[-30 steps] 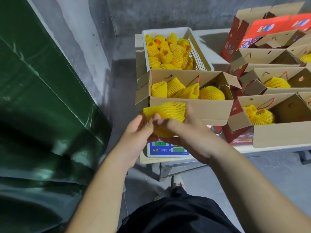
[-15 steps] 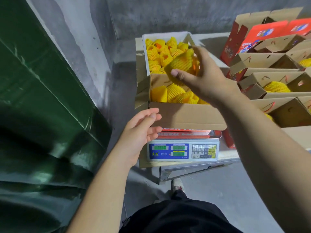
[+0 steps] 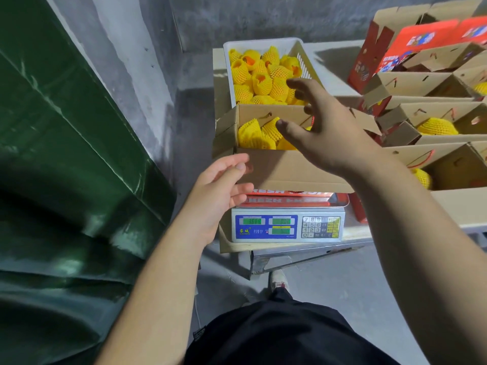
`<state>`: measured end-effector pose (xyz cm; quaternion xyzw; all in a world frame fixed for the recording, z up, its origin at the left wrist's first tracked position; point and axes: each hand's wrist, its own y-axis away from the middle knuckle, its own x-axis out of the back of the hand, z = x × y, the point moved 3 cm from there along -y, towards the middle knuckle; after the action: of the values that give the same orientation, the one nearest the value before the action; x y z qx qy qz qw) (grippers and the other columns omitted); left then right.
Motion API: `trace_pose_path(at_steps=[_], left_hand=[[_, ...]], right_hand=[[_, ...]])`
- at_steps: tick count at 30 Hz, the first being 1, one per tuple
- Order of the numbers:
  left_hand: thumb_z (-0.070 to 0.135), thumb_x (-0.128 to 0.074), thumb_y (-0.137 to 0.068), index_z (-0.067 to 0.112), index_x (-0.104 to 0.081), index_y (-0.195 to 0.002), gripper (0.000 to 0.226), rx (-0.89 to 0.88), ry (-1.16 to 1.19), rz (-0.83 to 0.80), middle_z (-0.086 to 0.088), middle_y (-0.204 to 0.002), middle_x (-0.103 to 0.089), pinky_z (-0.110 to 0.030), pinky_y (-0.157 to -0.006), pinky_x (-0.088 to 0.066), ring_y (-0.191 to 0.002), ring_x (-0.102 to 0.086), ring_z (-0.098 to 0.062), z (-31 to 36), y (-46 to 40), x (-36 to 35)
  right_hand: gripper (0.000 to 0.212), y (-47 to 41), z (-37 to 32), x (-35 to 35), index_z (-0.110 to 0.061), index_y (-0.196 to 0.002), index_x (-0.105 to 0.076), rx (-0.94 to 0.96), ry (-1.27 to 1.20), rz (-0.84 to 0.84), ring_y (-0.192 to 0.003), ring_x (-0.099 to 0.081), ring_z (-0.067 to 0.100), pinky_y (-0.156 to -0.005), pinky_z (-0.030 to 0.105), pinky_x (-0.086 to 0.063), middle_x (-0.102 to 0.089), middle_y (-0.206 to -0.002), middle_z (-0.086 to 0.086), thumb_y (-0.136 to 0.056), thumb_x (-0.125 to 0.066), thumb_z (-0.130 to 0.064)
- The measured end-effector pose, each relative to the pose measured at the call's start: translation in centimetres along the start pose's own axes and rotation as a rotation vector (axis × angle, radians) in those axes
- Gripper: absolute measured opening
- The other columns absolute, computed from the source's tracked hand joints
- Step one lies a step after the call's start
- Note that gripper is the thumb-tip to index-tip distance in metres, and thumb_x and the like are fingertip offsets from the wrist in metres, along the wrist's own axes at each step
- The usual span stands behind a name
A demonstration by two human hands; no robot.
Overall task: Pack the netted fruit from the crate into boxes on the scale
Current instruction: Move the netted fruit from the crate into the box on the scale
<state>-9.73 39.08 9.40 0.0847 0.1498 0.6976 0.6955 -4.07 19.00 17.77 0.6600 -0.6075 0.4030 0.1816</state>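
Note:
A white crate (image 3: 264, 44) at the back of the table holds several fruit in yellow foam netting (image 3: 263, 75). In front of it an open cardboard box (image 3: 295, 169) stands on the digital scale (image 3: 287, 227), with netted fruit (image 3: 254, 134) inside. My right hand (image 3: 326, 130) hovers over the box and the crate's near end, fingers spread and empty. My left hand (image 3: 221, 191) is loosely curled beside the box's front left corner, fingertips close to the cardboard, and holds nothing.
Several open cardboard boxes (image 3: 434, 127), some with netted fruit, fill the table to the right, with red printed boxes (image 3: 421, 43) behind. A green tarpaulin (image 3: 66, 167) and a concrete wall close off the left. My foot (image 3: 279, 281) stands below the table edge.
The netted fruit my right hand held half a second ago has left it; the hand now hangs open over the box. My left hand has stayed by the box's front corner.

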Motion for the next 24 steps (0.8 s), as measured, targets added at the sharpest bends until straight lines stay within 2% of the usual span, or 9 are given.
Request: trace_pose_path(at_steps=[6, 24], left_hand=[[0.036, -0.060, -0.106, 0.035, -0.069, -0.127, 0.023, -0.008, -0.005, -0.009, 0.008, -0.126, -0.073, -0.031, -0.085, -0.055, -0.107, -0.074, -0.019, 0.1, 0.4, 0.0], [0.034, -0.060, -0.106, 0.035, -0.070, -0.125, 0.022, -0.023, 0.028, 0.053, 0.010, -0.123, -0.074, -0.030, -0.085, -0.056, -0.110, -0.073, -0.020, 0.2, 0.3, 0.2]], right_hand=[[0.064, 0.5, -0.6, -0.6, -0.025, -0.156, -0.037, 0.017, 0.036, -0.066, -0.142, -0.048, 0.022, -0.100, 0.027, -0.036, -0.045, -0.160, -0.004, -0.100, -0.066, -0.037], [0.063, 0.2, -0.3, -1.2, -0.027, -0.156, -0.037, -0.019, -0.008, -0.137, -0.137, -0.052, 0.022, -0.108, 0.045, -0.048, -0.051, -0.154, 0.001, -0.100, -0.065, -0.038]])
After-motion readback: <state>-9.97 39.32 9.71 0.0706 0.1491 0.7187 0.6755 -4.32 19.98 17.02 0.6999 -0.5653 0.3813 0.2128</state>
